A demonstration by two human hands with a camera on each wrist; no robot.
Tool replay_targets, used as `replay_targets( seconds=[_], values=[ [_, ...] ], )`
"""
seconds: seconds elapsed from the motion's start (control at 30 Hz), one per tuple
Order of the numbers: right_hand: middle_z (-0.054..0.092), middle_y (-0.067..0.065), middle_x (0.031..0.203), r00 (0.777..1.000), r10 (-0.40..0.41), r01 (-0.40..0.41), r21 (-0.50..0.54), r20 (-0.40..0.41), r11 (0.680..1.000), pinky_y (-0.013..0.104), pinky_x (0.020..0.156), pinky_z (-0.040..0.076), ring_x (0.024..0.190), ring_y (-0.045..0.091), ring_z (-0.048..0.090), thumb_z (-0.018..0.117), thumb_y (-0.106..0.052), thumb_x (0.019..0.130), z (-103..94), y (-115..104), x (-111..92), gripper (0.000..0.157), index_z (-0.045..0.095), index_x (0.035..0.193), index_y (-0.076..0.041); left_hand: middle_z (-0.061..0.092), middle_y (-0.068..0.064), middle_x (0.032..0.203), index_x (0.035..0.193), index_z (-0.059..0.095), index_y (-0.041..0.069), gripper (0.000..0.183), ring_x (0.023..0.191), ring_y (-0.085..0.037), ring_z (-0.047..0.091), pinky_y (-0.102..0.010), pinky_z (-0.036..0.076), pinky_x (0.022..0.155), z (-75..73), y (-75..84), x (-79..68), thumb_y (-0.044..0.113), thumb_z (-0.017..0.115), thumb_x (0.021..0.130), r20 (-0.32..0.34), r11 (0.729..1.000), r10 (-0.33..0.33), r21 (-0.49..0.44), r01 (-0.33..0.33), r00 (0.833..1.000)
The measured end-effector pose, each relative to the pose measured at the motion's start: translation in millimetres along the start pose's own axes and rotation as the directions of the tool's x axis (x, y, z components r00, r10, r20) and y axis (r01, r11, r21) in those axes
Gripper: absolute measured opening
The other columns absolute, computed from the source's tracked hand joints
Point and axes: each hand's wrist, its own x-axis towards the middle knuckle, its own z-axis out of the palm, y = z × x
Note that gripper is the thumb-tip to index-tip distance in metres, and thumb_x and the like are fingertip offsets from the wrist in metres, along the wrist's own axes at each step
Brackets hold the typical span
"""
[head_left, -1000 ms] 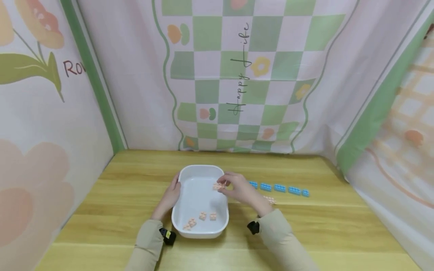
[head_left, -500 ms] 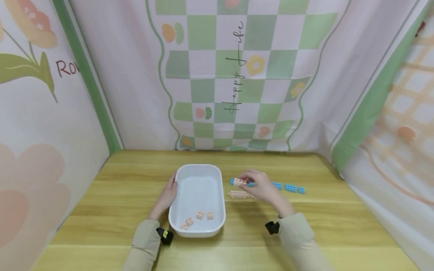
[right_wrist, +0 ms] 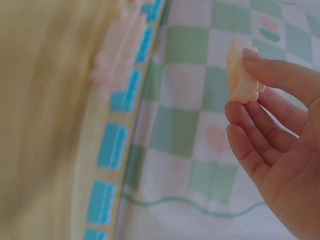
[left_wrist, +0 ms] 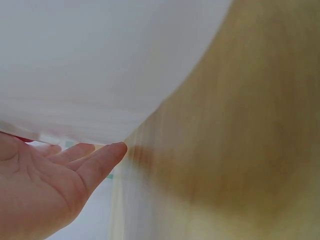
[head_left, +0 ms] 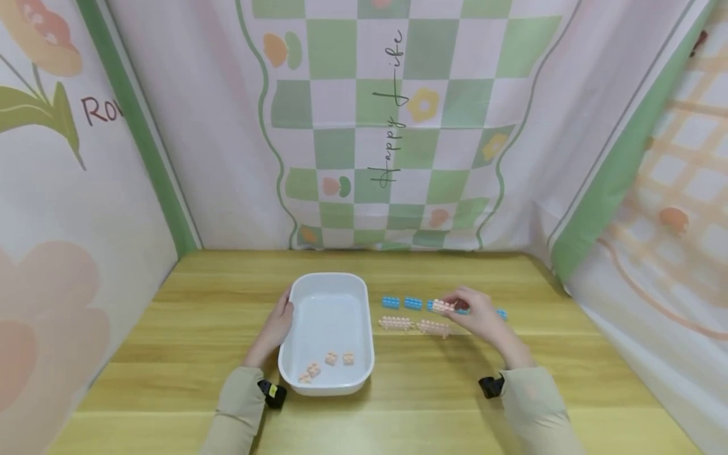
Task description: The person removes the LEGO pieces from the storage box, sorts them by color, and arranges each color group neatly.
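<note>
My left hand (head_left: 280, 322) rests along the left side of a white plastic tub (head_left: 327, 387). In the left wrist view its nearly straight fingers (left_wrist: 102, 165) touch the tub's outer wall. Between thumb and fingertips, my right hand (head_left: 480, 316) pinches a peach building block (right_wrist: 240, 75), held above a row of blue building blocks (head_left: 413, 304). In the head view the held block and hand cover part of that row. Just in front lie two longer pale pink studded blocks (head_left: 396, 323), side by side. Several small peach blocks (head_left: 331, 358) sit in the tub's near end.
The wooden table (head_left: 398, 404) reaches back to a hanging checked cloth (head_left: 383, 126). Patterned fabric walls stand at left and right. Each wrist carries a small black camera; the right one (head_left: 491, 387) sits by the sleeve cuff.
My right hand has carried the peach block out of the tub and rightward over the blue row. My left hand has stayed at the tub's side. The head view has shifted slightly.
</note>
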Motion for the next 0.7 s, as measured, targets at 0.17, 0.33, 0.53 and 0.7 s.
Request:
replay_targets(
  seconds=[0.17, 0.33, 0.53, 0.7],
  values=[
    [0.064, 0.005, 0.088, 1.000, 0.028, -0.028, -0.034, -0.010, 0.999, 0.030, 0.068, 0.053, 0.076, 0.016, 0.059, 0.073, -0.010, 0.079, -4.4, 16.2, -8.5, 0.020, 0.069, 0.097, -0.003, 0.024, -0.026, 0.151, 0.150, 0.016, 0.003, 0.051, 0.136, -0.045, 0.026, -0.056, 0.021, 0.112, -0.5, -2.0, 0.5, 0.018, 0.025, 0.101, 0.010, 1.000, -0.005, -0.004, 0.005, 1.000],
    [0.063, 0.007, 0.087, 0.998, 0.058, -0.057, -0.037, 0.007, 0.998, 0.029, 0.066, 0.052, 0.075, 0.017, 0.058, 0.073, -0.012, 0.080, -7.9, 26.8, -15.7, 0.020, 0.069, 0.096, -0.001, 0.023, -0.025, 0.151, 0.150, 0.016, 0.003, 0.051, 0.137, -0.044, 0.025, -0.055, 0.021, 0.113, -0.5, -1.8, 0.7, 0.018, 0.025, 0.101, 0.017, 1.000, -0.002, -0.005, 0.002, 1.000],
    [0.063, 0.008, 0.086, 0.994, 0.104, -0.103, -0.016, 0.043, 0.995, 0.024, 0.063, 0.048, 0.074, 0.015, 0.056, 0.071, -0.008, 0.080, -8.1, 40.2, -22.3, 0.015, 0.068, 0.093, 0.000, 0.022, -0.026, 0.151, 0.149, 0.015, 0.001, 0.051, 0.137, -0.044, 0.024, -0.054, 0.019, 0.113, -1.6, 1.3, -0.9, 0.016, 0.023, 0.101, 0.016, 1.000, 0.001, 0.016, -0.001, 1.000],
    [0.064, 0.010, 0.086, 0.987, 0.143, -0.143, -0.004, 0.076, 0.990, 0.023, 0.062, 0.047, 0.074, 0.017, 0.056, 0.070, -0.003, 0.079, -7.0, 49.5, -27.3, 0.015, 0.068, 0.093, 0.002, 0.021, -0.027, 0.151, 0.149, 0.015, 0.000, 0.050, 0.137, -0.044, 0.023, -0.054, 0.018, 0.113, -1.0, 2.3, -2.6, 0.015, 0.023, 0.102, 0.023, 1.000, 0.004, 0.025, -0.005, 1.000]
  ],
)
